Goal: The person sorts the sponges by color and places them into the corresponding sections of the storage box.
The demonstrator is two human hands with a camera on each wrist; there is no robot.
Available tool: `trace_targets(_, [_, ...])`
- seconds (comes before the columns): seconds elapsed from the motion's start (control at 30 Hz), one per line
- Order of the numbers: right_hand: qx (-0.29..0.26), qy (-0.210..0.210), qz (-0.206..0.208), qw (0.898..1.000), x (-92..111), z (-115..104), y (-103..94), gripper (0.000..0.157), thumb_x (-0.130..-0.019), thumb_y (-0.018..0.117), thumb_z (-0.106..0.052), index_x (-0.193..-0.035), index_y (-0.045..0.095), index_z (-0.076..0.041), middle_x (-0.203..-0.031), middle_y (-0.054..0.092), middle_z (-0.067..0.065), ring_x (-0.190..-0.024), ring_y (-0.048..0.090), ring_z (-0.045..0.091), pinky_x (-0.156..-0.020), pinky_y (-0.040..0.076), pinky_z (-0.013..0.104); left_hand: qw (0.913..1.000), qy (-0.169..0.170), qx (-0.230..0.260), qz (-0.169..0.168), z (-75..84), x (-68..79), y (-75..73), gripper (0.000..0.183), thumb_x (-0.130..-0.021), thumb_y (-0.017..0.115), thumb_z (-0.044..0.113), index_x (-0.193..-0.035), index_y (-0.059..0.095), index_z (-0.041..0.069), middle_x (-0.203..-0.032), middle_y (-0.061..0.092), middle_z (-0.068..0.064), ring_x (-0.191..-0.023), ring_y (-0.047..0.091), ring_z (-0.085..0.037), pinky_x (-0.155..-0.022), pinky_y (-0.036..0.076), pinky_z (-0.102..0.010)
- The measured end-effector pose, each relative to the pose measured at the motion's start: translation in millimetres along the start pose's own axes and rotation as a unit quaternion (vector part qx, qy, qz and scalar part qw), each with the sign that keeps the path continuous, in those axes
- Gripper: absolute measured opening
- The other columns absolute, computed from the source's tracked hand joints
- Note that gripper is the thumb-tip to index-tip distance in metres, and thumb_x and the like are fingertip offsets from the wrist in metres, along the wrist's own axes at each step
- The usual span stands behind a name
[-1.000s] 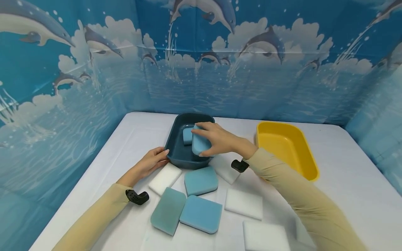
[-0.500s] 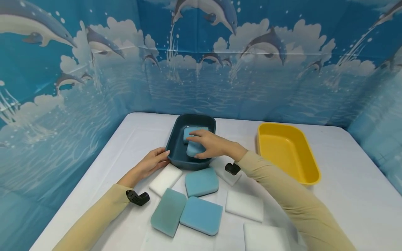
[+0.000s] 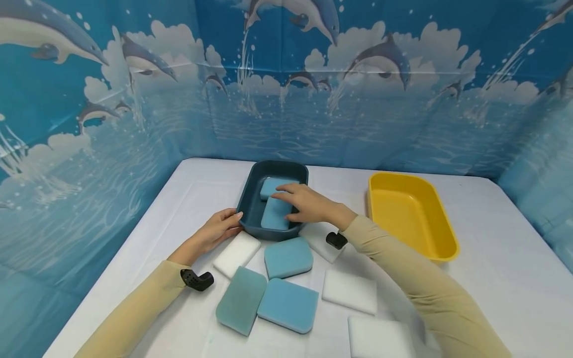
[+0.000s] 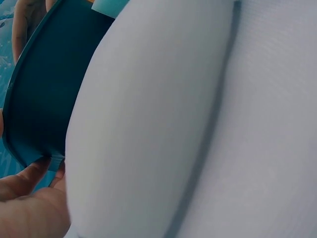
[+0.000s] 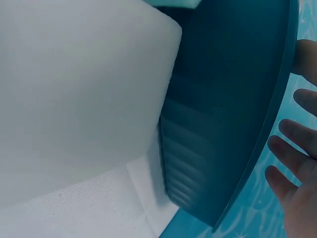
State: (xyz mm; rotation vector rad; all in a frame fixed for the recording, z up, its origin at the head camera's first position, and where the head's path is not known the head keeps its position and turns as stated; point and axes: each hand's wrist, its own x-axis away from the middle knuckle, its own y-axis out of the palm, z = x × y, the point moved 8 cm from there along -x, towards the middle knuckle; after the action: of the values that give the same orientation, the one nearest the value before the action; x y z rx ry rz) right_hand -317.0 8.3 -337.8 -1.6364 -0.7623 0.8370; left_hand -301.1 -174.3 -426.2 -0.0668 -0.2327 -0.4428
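Blocks, 2 and both blue, lie in the dark tray near the frame's centre. The right hand, fingers spread loosely, is over the lower block. Left of centre, the left hand grips the tray's rim. A yellow tray stands at right.

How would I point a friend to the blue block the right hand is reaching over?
On the white table, find the dark teal tray whose near left corner the left hand holds. Inside, look for the light blue block partly covered by the right hand. It lies nearer the viewer than the farther block in that tray, while the other blocks lie outside.
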Motion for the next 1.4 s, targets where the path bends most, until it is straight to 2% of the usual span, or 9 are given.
trace_targets(0.23, [0.001,-0.002,0.006,1.000,8.2,-2.8,-5.6,0.061,-0.084,0.070,-0.026,-0.138,0.046,-0.009,-0.142,0.045,0.018,-0.129,0.045,0.033,-0.106,0.040,0.050,1.0000,0.001,0.004,-0.001,1.8,-2.5,2.8,0.070,-0.101,0.041,0.031,-0.149,0.004,-0.004,-0.153,0.017,-0.026,-0.142,0.026,-0.037,-0.117,0.028,-0.044])
trace_targets(0.53, [0.006,-0.007,0.015,1.000,20.5,-7.0,-11.6,0.061,-0.083,0.071,-0.026,-0.137,0.047,-0.008,-0.140,0.046,0.017,-0.128,0.046,0.031,-0.105,0.042,0.048,1.0000,0.002,0.004,0.005,0.1,-3.5,4.5,0.064,-0.101,0.040,0.031,-0.148,0.013,-0.004,-0.150,0.025,-0.025,-0.140,0.029,-0.036,-0.116,0.030,-0.043])
trace_targets(0.9, [-0.003,-0.006,0.012,1.000,37.0,-13.0,-16.0,0.062,-0.085,0.069,-0.026,-0.138,0.045,-0.008,-0.140,0.046,0.016,-0.127,0.045,0.030,-0.105,0.041,0.048,1.0000,0.003,0.008,0.003,-3.2,-4.1,9.2,0.066,-0.101,0.040,0.031,-0.149,0.009,-0.004,-0.152,0.020,-0.025,-0.141,0.027,-0.036,-0.116,0.028,-0.044])
trace_targets(1.17, [-0.008,-0.014,0.010,1.000,50.3,-20.3,-15.6,0.059,-0.086,0.067,-0.023,-0.138,0.045,-0.008,-0.140,0.047,0.015,-0.126,0.046,0.028,-0.106,0.042,0.045,1.0000,0.002,-0.003,0.007,-1.5,0.9,2.9,0.068,-0.101,0.039,0.034,-0.148,0.008,-0.004,-0.152,0.021,-0.026,-0.141,0.026,-0.037,-0.116,0.028,-0.044])
trace_targets(1.4, [-0.022,-0.012,0.018,1.000,65.3,-21.8,-21.9,0.057,-0.084,0.069,-0.017,-0.136,0.047,-0.005,-0.139,0.048,0.016,-0.125,0.047,0.029,-0.105,0.043,0.045,1.0000,0.007,-0.004,0.001,-0.3,0.4,4.4,0.068,-0.101,0.038,0.035,-0.148,0.008,-0.004,-0.151,0.022,-0.027,-0.141,0.026,-0.037,-0.116,0.030,-0.041])
